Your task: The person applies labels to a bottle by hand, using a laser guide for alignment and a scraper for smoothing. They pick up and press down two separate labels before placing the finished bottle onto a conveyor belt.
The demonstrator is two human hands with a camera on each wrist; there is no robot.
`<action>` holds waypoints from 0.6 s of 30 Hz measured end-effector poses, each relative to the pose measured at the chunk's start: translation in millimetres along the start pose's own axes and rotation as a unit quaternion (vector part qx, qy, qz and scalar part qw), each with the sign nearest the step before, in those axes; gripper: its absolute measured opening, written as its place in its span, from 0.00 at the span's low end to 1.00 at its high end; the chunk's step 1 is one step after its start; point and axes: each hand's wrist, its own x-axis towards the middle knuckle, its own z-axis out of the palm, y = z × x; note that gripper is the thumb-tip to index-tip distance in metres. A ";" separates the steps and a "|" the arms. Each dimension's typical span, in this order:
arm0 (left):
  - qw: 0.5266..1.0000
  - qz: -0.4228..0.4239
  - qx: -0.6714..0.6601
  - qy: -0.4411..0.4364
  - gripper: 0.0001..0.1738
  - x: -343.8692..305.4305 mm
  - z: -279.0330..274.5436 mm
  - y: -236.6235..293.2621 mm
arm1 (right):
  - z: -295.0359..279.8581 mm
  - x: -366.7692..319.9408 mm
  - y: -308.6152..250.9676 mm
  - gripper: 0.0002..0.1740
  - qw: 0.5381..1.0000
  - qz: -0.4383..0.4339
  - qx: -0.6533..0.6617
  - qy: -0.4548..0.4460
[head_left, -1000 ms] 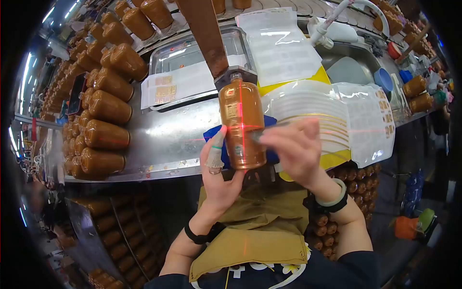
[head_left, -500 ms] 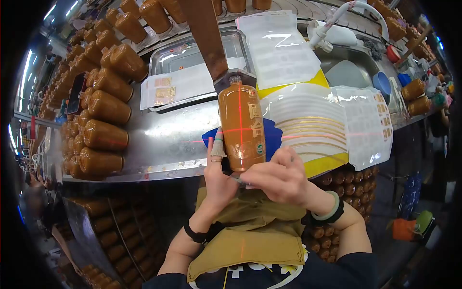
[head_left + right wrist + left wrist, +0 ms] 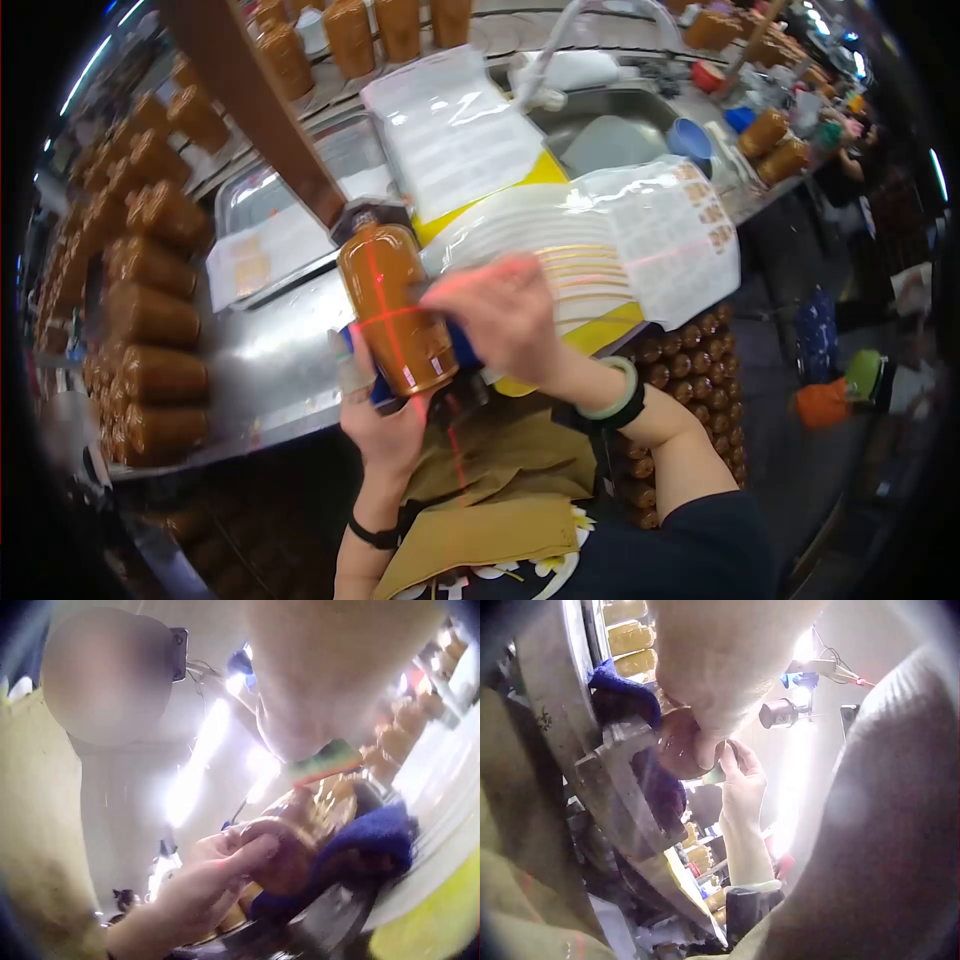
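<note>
A glossy brown bottle lies on its side, base toward me, its neck at a dark holder. Its upper face looks plain, crossed by red laser lines. My left hand grips the base end from the left; the thumb lies against the base in the left wrist view. At the bottle's right side, my right hand pinches a flat, colour-striped flexible piece, its edge close over the bottle. A blue cloth sits beneath the bottle.
Curved gold strips on white backing and a label sheet lie to the right. Behind are white sheets, a metal tray and a sink. Several brown bottles line the left side. A brown beam slants overhead.
The bottle has rolled so its gold characters no longer face up. My right hand moved from the base up to the bottle's right side. The head view has swung right and tilted.
</note>
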 end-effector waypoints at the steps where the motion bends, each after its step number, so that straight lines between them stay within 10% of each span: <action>1: 1.000 0.008 0.015 -0.001 0.53 3.9 -0.5 4.3 | 1.9 -6.0 -10.7 0.16 0.998 0.000 0.056 -0.023; 5: 0.999 0.046 0.010 0.016 0.55 1.2 3.5 -5.1 | -21.3 -15.2 -28.8 0.11 0.977 -0.015 0.178 -0.114; 8: 0.999 0.033 -0.008 0.013 0.56 3.5 4.1 4.7 | -37.9 -19.8 3.4 0.18 0.888 0.329 0.309 -0.089; 13: 0.998 0.052 -0.044 0.010 0.53 5.1 6.8 -5.6 | -77.5 -27.0 23.7 0.18 0.939 0.306 0.155 -0.015; 18: 0.998 0.065 -0.021 0.006 0.49 6.5 4.0 -5.0 | -93.0 -31.1 46.8 0.10 0.902 0.387 0.129 -0.139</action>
